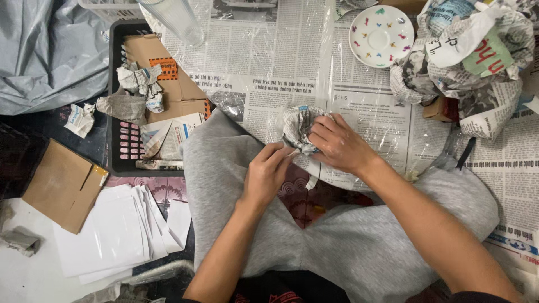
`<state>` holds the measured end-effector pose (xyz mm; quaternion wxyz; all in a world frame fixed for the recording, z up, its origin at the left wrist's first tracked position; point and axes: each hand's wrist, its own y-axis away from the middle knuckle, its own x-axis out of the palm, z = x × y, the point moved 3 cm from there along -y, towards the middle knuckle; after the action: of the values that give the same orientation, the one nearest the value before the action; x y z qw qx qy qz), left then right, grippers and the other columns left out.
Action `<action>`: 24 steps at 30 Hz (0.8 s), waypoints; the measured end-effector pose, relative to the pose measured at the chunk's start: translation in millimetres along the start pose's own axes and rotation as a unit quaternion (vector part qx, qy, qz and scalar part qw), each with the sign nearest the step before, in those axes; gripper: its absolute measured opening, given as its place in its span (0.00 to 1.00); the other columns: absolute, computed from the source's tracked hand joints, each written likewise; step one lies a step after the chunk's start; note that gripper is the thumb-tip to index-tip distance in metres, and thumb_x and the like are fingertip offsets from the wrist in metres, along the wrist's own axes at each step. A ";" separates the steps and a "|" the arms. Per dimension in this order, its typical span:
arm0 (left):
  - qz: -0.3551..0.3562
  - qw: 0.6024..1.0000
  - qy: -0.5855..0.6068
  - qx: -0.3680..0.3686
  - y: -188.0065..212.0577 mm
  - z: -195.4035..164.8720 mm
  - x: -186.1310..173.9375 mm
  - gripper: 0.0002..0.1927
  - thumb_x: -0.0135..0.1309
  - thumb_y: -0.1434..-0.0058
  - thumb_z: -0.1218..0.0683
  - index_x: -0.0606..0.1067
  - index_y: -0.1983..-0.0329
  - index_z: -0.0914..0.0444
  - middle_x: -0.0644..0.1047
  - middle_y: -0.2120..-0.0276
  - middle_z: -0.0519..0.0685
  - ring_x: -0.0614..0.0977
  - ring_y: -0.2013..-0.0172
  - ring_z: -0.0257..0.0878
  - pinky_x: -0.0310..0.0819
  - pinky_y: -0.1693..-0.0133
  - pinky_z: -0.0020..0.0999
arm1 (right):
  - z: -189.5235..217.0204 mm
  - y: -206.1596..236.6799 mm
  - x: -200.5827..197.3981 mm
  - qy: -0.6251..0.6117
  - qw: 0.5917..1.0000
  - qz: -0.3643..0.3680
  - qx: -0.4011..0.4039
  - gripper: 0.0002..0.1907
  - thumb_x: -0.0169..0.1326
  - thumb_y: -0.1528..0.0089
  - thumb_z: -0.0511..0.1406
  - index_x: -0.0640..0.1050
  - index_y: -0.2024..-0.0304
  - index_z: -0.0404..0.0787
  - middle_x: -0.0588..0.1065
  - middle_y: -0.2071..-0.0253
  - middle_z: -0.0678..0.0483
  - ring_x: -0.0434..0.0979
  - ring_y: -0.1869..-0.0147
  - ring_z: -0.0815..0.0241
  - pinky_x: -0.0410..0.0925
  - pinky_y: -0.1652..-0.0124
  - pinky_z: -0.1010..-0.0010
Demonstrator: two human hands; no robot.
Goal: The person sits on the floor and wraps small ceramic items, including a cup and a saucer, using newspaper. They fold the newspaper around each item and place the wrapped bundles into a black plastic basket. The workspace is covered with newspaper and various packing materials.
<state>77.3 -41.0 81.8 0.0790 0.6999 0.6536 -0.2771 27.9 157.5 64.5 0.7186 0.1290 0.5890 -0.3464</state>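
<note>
**Newsprint bundle, held in both my hands**

Newsprint, crumpled and grey — one small wrapped bundle (299,129), sitting just ahead of my knees on the spread newspaper sheets (264,67) under clear plastic film. It lies forward of both hands and slightly to the right of my body's middle line. It is roundish, with no clear long axis that I can tell.

- My right hand (338,145): curled over the bundle's right side, fingers closed narrow on the paper, palm down. This is the nearer hand — it covers part of the bundle.
- My left hand (265,174): below and left of the bundle, fingertips pinched together on a fold of paper at its lower left edge.
- The two hands nearly touch at the bundle's lower edge.

About it:
- Grey trousers (337,235) — my crossed legs, directly under my forearms.
- White saucer (381,35) with small coloured marks, well beyond the bundle, up and to the right.
- Large heap of crumpled newspaper (471,62), just right of the saucer.
- Black tray (119,163) with cardboard and paper scraps, off to the left.
- Stack of white sheets (112,230) and a brown cardboard piece (59,188), lower left.
- Clear glass (177,19), top, lying near the tray.
</note>
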 end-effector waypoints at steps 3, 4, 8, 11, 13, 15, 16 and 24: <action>-0.029 0.998 0.040 0.029 0.7 -1.6 -0.1 0.09 0.61 0.38 0.64 0.80 0.55 0.65 0.80 0.58 0.53 0.85 0.59 0.44 0.81 0.59 0.35 | 8.6 1.1 -0.7 0.014 0.999 -0.011 -0.028 0.23 0.70 0.52 0.41 0.77 0.61 0.35 0.74 0.56 0.51 0.69 0.41 0.49 0.65 0.43 0.53; -0.034 0.998 0.045 0.043 0.6 -2.1 -0.1 0.08 0.61 0.38 0.64 0.80 0.55 0.65 0.80 0.58 0.52 0.85 0.59 0.43 0.81 0.58 0.34 | 11.3 1.1 -1.3 0.008 0.999 -0.019 -0.028 0.22 0.70 0.51 0.41 0.77 0.62 0.35 0.74 0.57 0.50 0.69 0.41 0.49 0.65 0.43 0.53; -0.055 0.996 0.064 -0.005 5.4 -2.1 2.9 0.07 0.65 0.40 0.63 0.80 0.60 0.66 0.81 0.65 0.51 0.84 0.66 0.40 0.79 0.64 0.32 | 24.3 5.7 -4.3 -0.018 0.998 -0.043 -0.029 0.20 0.68 0.48 0.42 0.76 0.64 0.35 0.74 0.59 0.49 0.71 0.44 0.48 0.67 0.45 0.56; -0.095 0.983 0.146 -0.050 12.4 -3.4 3.6 0.13 0.67 0.42 0.62 0.74 0.59 0.67 0.81 0.65 0.49 0.85 0.65 0.38 0.81 0.62 0.30 | 34.0 11.8 -6.3 -0.033 0.997 -0.062 -0.021 0.18 0.66 0.44 0.42 0.76 0.67 0.35 0.74 0.62 0.49 0.73 0.48 0.49 0.69 0.48 0.58; -0.116 0.986 0.108 0.051 17.9 -13.2 0.1 0.12 0.67 0.41 0.64 0.76 0.58 0.65 0.80 0.63 0.50 0.84 0.63 0.40 0.80 0.60 0.31 | 41.3 16.6 -7.6 -0.057 0.995 -0.082 -0.008 0.17 0.65 0.40 0.42 0.76 0.68 0.35 0.73 0.64 0.49 0.73 0.50 0.50 0.70 0.49 0.59; -0.123 0.982 0.076 0.123 23.0 -22.5 -3.4 0.12 0.66 0.39 0.65 0.78 0.54 0.64 0.80 0.61 0.51 0.83 0.59 0.42 0.80 0.57 0.32 | 49.2 22.6 -10.4 -0.097 0.989 -0.109 0.013 0.17 0.62 0.37 0.43 0.76 0.68 0.34 0.73 0.65 0.49 0.74 0.52 0.51 0.71 0.51 0.61; -0.120 0.980 0.061 0.143 25.5 -26.7 -5.4 0.13 0.66 0.38 0.65 0.78 0.52 0.64 0.79 0.59 0.51 0.83 0.57 0.42 0.80 0.55 0.33 | 52.6 26.3 -10.7 -0.123 0.986 -0.096 0.050 0.18 0.60 0.36 0.42 0.76 0.68 0.33 0.72 0.67 0.49 0.73 0.55 0.51 0.70 0.54 0.61; -0.036 0.974 0.019 0.225 44.6 -56.8 -8.5 0.26 0.66 0.40 0.55 0.74 0.40 0.67 0.72 0.45 0.56 0.74 0.41 0.52 0.70 0.40 0.48 | 78.7 54.2 -31.4 -0.265 0.920 -0.184 0.224 0.21 0.47 0.28 0.39 0.76 0.73 0.33 0.70 0.77 0.51 0.69 0.72 0.58 0.64 0.69 0.63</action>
<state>136.3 -27.5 122.2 -0.1031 0.6807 0.6012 -0.4057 120.6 161.0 103.3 0.7241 0.0792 0.2973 -0.6173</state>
